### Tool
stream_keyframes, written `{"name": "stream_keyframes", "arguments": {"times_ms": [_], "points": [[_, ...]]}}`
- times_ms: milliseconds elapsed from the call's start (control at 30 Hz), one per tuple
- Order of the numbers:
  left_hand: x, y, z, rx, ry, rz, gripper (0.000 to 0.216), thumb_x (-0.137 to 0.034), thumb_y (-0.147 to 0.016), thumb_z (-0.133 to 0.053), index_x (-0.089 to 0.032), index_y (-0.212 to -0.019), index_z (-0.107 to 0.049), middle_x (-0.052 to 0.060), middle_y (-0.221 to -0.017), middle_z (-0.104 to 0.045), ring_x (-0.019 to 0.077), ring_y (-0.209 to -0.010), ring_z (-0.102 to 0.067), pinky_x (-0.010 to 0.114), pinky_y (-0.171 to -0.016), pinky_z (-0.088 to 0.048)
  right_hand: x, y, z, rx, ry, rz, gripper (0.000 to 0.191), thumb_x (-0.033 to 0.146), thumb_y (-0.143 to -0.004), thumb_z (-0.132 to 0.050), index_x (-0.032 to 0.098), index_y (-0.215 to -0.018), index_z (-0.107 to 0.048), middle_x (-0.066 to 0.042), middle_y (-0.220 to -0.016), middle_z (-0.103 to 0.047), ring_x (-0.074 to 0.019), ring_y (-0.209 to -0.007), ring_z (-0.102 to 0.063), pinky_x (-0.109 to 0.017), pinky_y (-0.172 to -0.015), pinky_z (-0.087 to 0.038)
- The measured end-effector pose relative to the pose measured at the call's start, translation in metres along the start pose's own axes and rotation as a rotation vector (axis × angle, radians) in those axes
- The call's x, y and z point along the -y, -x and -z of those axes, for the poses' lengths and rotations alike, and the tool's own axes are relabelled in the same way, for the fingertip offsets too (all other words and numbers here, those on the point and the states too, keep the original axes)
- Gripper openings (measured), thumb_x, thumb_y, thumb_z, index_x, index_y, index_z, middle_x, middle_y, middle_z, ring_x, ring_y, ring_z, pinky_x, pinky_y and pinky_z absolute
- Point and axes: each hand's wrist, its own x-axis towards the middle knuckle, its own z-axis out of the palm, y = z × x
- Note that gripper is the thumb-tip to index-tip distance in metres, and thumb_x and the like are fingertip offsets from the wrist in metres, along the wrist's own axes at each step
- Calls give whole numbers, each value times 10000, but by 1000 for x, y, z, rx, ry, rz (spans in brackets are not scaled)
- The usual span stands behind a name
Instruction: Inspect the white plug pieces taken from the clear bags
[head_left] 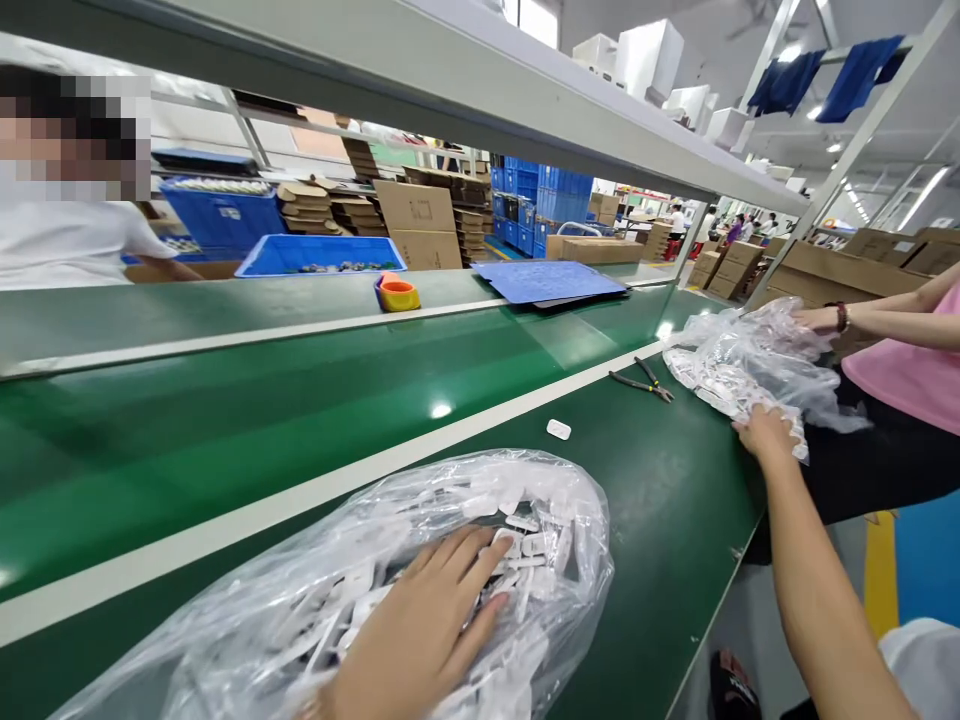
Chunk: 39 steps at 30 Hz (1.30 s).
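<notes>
My left hand [427,625] lies with fingers stretched out on the white plastic parts [536,545] inside a clear plastic bag [247,610]. Its palm faces down, and the fingertips touch the parts. Off to the right, my right hand [770,435] grips the near end of a second clear bag of white parts [712,375], its fingers curled over the edge. A co-worker's hand [817,318] is at the far end of that same bag. Between the bags, one loose white part [559,429] rests on the green table. Black-handled pliers [646,383] lie behind it.
A green conveyor belt [262,410] runs behind a white strip. Beyond it are a blue sheet [551,281], a yellow-and-orange tape ring [397,294] and a blue bin [319,256]. A metal shelf [525,90] spans overhead. Co-workers are at the far left and right.
</notes>
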Motion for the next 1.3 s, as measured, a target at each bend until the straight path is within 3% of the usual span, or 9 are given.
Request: {"name": "stream_keyframes", "arguments": {"times_ms": [167,433,567,700,833,933,1000,1133,1300], "points": [[-1,4,-5,-6,21,29,396,-382,-993,-396,-199,-1285,-591,56,-1179,-710,260,-1009,-704,414,-785,-618,-15,19,-29,57,193,88,321,334,-938,-604,152,-1202,-585,-95,-1228,-592,-237,-1093,-599,-461,-917,-522],[1,2,7,-221,-115,-88,311,-269,-969,-426,-142,-1164,-632,110,-1078,-712,273,-933,-681,387,-766,-513,65,94,-41,100,126,424,287,336,-951,-584,154,-1173,-593,-89,-1184,-604,-215,-1038,-614,-413,-857,-549],[-17,-23,33,-363,-102,-201,205,-127,-922,-496,-137,-1078,-627,85,-999,-720,269,-941,-655,402,-844,-453,91,130,-6,156,-37,655,363,335,-948,-585,180,-1275,-553,-92,-1201,-617,-220,-1077,-615,-395,-875,-550],[-57,-88,53,-289,108,-336,227,-123,-914,-423,-131,-1016,-626,86,-964,-700,260,-927,-640,386,-796,-482,59,146,59,172,-232,832,346,402,-966,-499,297,-1289,-568,-14,-1199,-668,-174,-1069,-646,-290,-903,-543],[-108,-176,39,-8,229,-439,320,-320,-969,-417,-92,-1103,-597,159,-1201,-628,301,-1184,-545,408,-921,-480,3,89,91,-46,-305,538,331,318,-990,-377,185,-1113,-653,-96,-1081,-704,-254,-972,-673,-427,-906,-519],[-142,-231,8,75,204,-495,723,-431,-904,-595,-35,-1443,-320,207,-1558,-295,340,-1478,-168,540,-1191,-193,-7,10,72,-28,-307,419,229,349,-968,-533,170,-1025,-663,-65,-972,-696,-187,-885,-661,-418,-886,-525],[-150,-251,-13,193,188,-476,766,-468,-863,-658,13,-1395,-388,251,-1398,-502,360,-1396,-351,559,-1180,-212,3,-38,48,14,-314,399,251,361,-952,-581,145,-1066,-638,-61,-1037,-665,-182,-931,-648,-414,-877,-532],[-122,-250,-38,368,215,-468,344,-418,-940,-583,-122,-1111,-623,90,-1078,-676,225,-1013,-645,463,-965,-498,24,-86,-6,129,-342,420,284,344,-943,-599,148,-1148,-607,-81,-1153,-625,-204,-1009,-628,-419,-874,-542],[-61,-227,-51,410,324,-304,320,-425,-962,-552,-137,-1087,-616,64,-1007,-660,184,-881,-654,385,-799,-570,10,-79,-59,165,-419,389,310,352,-950,-588,153,-1187,-589,-85,-1170,-616,-202,-993,-632,-403,-844,-556]]}}
